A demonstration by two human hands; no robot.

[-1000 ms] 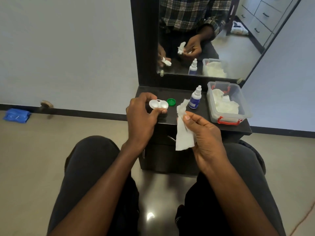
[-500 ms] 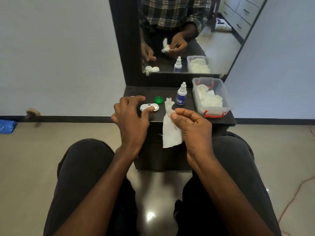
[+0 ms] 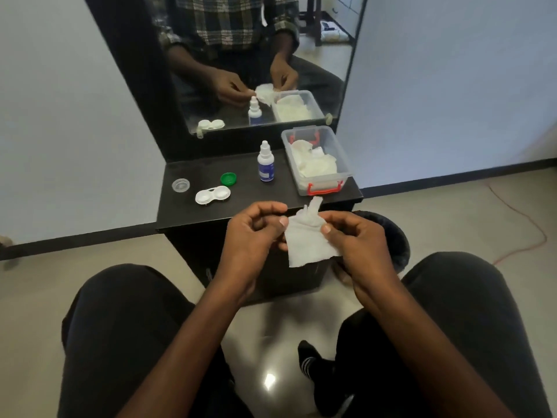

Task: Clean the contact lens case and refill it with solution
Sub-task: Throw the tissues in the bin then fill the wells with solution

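Both hands, left hand and right hand, pinch the tissue; its loose lint could foul the open lens case lying beyond the left hand.

Open front edge: we see bare bench before the case.
Blocking right: bottle, tub.

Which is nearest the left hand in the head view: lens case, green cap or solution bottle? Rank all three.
From the left hand:
1. Lens case, on the table, up and left.
2. Green cap, just behind the case.
3. Solution bottle, farther back, upright.
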